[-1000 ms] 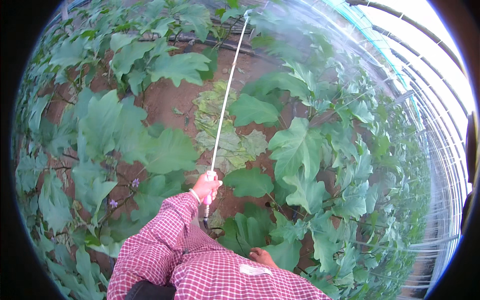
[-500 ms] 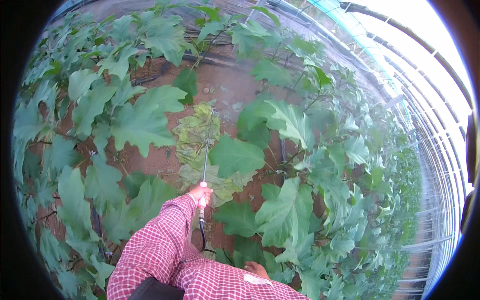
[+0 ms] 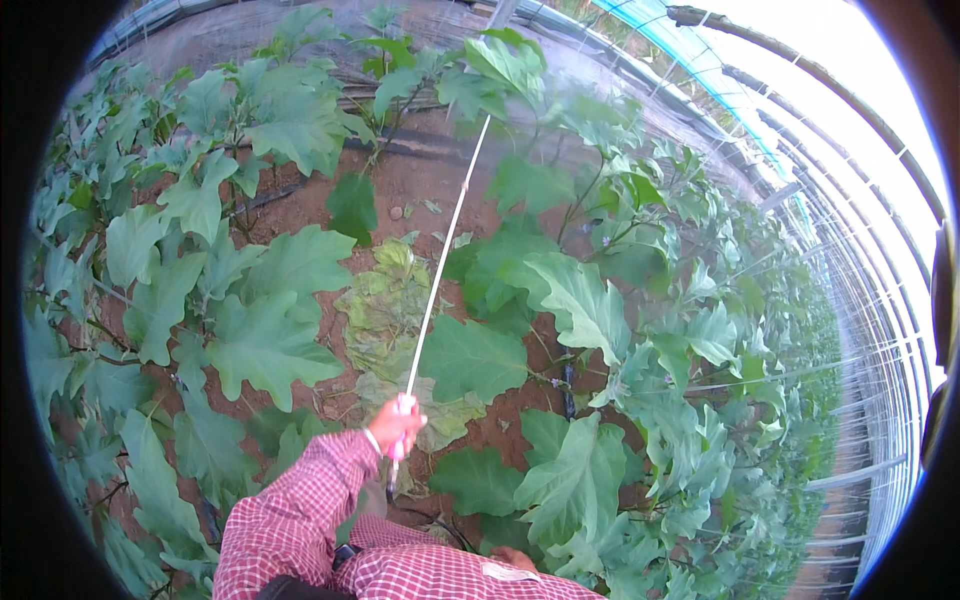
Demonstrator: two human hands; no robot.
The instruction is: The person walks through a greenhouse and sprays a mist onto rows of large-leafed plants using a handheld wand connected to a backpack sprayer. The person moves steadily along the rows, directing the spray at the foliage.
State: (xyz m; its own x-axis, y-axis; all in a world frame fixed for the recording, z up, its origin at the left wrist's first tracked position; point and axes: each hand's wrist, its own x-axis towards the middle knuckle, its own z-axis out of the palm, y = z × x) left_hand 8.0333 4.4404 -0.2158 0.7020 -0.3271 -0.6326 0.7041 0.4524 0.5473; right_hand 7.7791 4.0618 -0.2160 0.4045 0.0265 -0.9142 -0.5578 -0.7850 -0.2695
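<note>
My left hand (image 3: 397, 425) is closed around the pink handle of a long, thin spray lance (image 3: 440, 270). The lance tilts up and away to the right, its tip by the eggplant leaves (image 3: 505, 70) at the far end, with a faint haze around it. A black hose (image 3: 391, 493) hangs from the handle. Yellowed, wilted leaves (image 3: 385, 310) lie on the soil just beyond my left hand. Low at the bottom, my right hand (image 3: 512, 557) shows only partly past the checked shirt; its fingers are hidden among leaves.
Leafy eggplant plants (image 3: 265, 340) crowd the left, and more (image 3: 580, 460) fill the right. Brown soil (image 3: 400, 195) runs between them. Plastic sheeting (image 3: 230, 30) spans the far side. Curved greenhouse hoops (image 3: 850, 100) rise on the right. A dark strap (image 3: 300, 588) crosses my shirt.
The lance has swung up and to the right, from over the wilted leaves to the far eggplant leaves. My left hand has come slightly lower in view. The right hand is nearly unchanged.
</note>
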